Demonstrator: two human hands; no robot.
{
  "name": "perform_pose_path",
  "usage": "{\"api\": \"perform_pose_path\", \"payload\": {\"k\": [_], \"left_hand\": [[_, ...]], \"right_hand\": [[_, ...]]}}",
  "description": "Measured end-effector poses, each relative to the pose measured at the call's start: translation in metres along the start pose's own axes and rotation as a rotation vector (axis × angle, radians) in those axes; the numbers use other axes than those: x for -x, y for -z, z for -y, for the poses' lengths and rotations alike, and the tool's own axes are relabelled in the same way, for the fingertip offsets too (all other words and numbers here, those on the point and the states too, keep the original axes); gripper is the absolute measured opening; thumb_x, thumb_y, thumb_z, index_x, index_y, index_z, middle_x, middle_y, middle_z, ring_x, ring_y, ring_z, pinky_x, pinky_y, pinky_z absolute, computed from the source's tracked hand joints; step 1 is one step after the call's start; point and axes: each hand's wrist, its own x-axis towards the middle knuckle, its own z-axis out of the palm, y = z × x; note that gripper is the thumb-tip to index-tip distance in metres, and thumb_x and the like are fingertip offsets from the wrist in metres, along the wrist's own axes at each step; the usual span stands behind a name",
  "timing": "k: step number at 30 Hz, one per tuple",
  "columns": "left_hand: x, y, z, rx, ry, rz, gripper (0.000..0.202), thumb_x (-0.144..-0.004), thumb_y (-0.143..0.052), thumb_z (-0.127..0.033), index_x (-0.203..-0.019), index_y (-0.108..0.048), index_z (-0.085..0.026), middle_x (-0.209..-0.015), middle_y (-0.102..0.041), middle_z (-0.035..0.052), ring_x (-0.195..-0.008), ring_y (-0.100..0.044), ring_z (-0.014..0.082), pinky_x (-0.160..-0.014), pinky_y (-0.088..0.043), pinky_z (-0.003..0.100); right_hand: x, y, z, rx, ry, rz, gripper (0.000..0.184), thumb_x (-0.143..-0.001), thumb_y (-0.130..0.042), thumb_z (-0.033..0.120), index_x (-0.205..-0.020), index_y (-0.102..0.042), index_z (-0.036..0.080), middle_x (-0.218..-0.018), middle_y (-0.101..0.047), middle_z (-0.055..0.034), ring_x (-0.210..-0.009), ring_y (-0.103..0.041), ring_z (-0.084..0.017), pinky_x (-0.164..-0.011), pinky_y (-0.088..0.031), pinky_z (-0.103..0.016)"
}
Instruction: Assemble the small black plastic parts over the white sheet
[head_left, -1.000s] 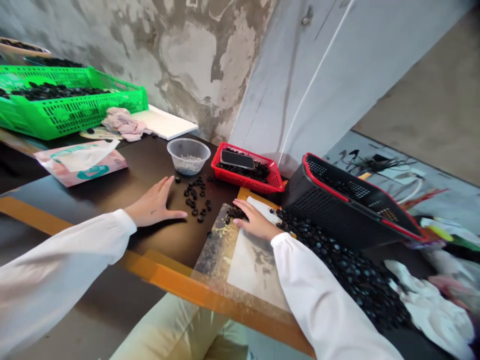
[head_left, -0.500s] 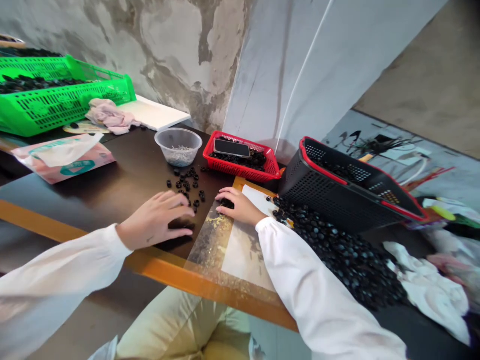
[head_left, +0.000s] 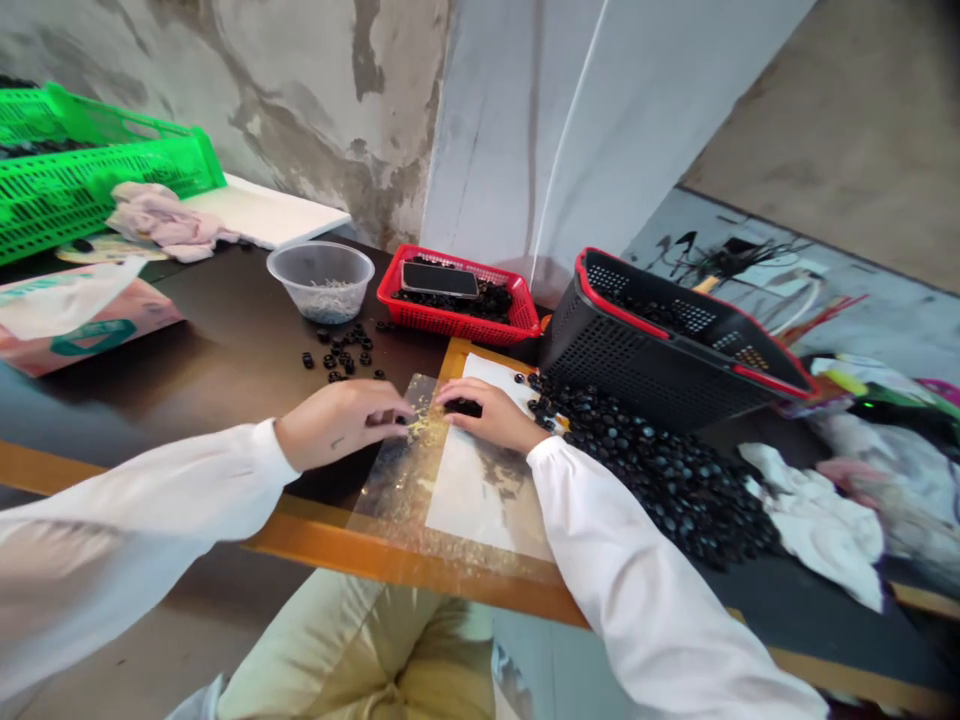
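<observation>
My left hand [head_left: 341, 422] is closed in a pinch at the left edge of a clear sheet on the table. A small black piece [head_left: 402, 420] shows at its fingertips, too small to make out fully. Facing it, my right hand [head_left: 491, 412] curls its fingers round several black pieces [head_left: 463, 407] above the sheet. Loose small black ring-like parts [head_left: 346, 352] lie just beyond my left hand. To the right of my right hand spreads a large pile of shiny black round pieces [head_left: 637, 455]. White paper [head_left: 476, 495] lies under the right hand.
Behind stand a clear plastic bowl [head_left: 321, 285] with thin metal bits and a red basket [head_left: 461, 318] holding black pieces and a phone [head_left: 440, 280]. A black basket [head_left: 660, 375] borders the pile. Leftward are a tissue pack [head_left: 97, 325], a cloth [head_left: 169, 222] and a green crate [head_left: 150, 165].
My left hand has moved right, from over the dark table to the sheet, and its spread fingers have closed to a pinch. My right hand stays near the same spot. The view has shifted right.
</observation>
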Motion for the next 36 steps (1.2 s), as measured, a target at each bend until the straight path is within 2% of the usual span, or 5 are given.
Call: {"api": "perform_pose_path", "payload": {"k": [4, 9, 17, 31, 36], "left_hand": [[-0.050, -0.012, 0.002, -0.090, 0.077, -0.052, 0.029, -0.094, -0.061, -0.042, -0.110, -0.073, -0.022, -0.086, -0.074, 0.0025, -0.076, -0.067, 0.0174, -0.070, -0.048, 0.027], [-0.077, -0.029, 0.008, -0.252, 0.047, -0.019, 0.026, -0.095, -0.056, -0.035, -0.110, -0.075, -0.023, -0.097, -0.076, 0.0063, -0.093, -0.069, 0.0240, -0.078, -0.050, 0.032], [-0.067, -0.038, 0.018, -0.310, -0.024, -0.042, 0.031, -0.100, -0.049, -0.032, -0.109, -0.077, -0.022, -0.104, -0.078, 0.0073, -0.095, -0.067, 0.0254, -0.081, -0.050, 0.037], [-0.063, -0.044, 0.025, -0.272, 0.038, -0.092, 0.034, -0.098, -0.053, -0.035, -0.127, -0.067, -0.022, -0.103, -0.078, 0.0063, -0.089, -0.070, 0.0229, -0.078, -0.054, 0.035], [-0.065, -0.008, 0.029, -0.248, -0.034, -0.132, 0.031, -0.097, -0.049, -0.029, -0.116, -0.073, -0.021, -0.111, -0.076, 0.0086, -0.100, -0.068, 0.0244, -0.089, -0.052, 0.038]], "right_hand": [[0.016, 0.019, 0.005, -0.006, -0.083, -0.221, 0.025, -0.098, -0.060, 0.033, -0.119, -0.071, 0.025, -0.131, -0.069, -0.0055, -0.129, -0.059, -0.021, -0.115, -0.040, -0.040], [0.045, 0.037, 0.007, 0.155, -0.256, -0.450, 0.019, -0.098, -0.057, 0.024, -0.101, -0.076, 0.023, -0.096, -0.078, -0.0033, -0.098, -0.069, -0.021, -0.095, -0.051, -0.035], [0.059, 0.023, -0.002, 0.519, -0.434, -0.321, 0.021, -0.093, -0.059, 0.013, -0.103, -0.076, 0.022, -0.106, -0.077, -0.0081, -0.099, -0.067, -0.027, -0.092, -0.051, -0.041], [0.056, 0.015, 0.007, 0.457, -0.458, -0.261, 0.006, -0.086, -0.076, 0.028, -0.092, -0.078, 0.026, -0.095, -0.080, -0.0031, -0.094, -0.069, -0.027, -0.089, -0.051, -0.042], [0.057, 0.012, 0.007, 0.442, -0.422, -0.314, 0.010, -0.085, -0.074, 0.019, -0.093, -0.075, 0.025, -0.096, -0.078, -0.0039, -0.095, -0.069, -0.026, -0.089, -0.052, -0.041]]}}
